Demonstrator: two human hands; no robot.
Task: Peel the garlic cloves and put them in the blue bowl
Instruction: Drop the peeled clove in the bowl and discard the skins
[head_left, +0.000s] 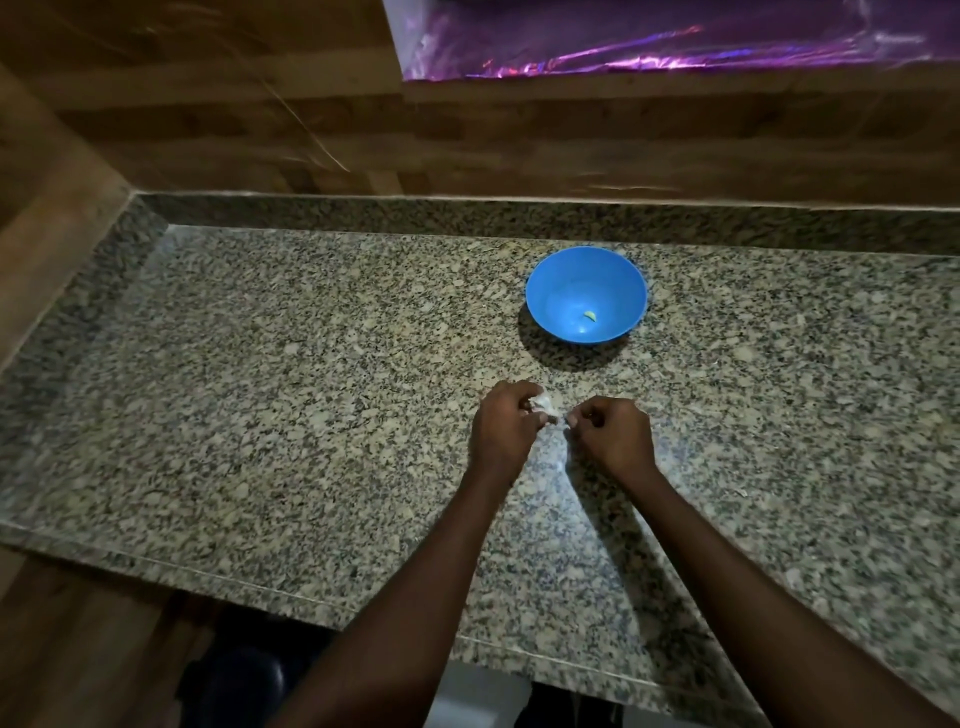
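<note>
Two bare forearms reach in from the bottom edge over the speckled granite counter, and the hands meet close together above its middle. Left hand has its fingers curled around a white garlic piece, which shows as a pale papery lump between the thumb and fingertips on the side facing the other hand. Right hand is curled too, its thumb and forefinger pinched together just beside the garlic; a thin pale scrap seems to sit in that pinch, though it is too small to say whether it is skin or part of the clove. Both hands are held knuckles-up, with only a narrow gap between them.

Beyond the hands, and slightly toward the right hand's side, stands the blue bowl, well apart from the fingers, casting a dark shadow on the stone toward the hands. Inside it, low on the near wall, lies one small yellowish peeled clove.

Farther out past the bowl, the counter ends in a low granite upstand, and above that runs a wall of wood-toned panels. High up beyond the right hand, a shiny purple sheet hangs over the wall.
</note>
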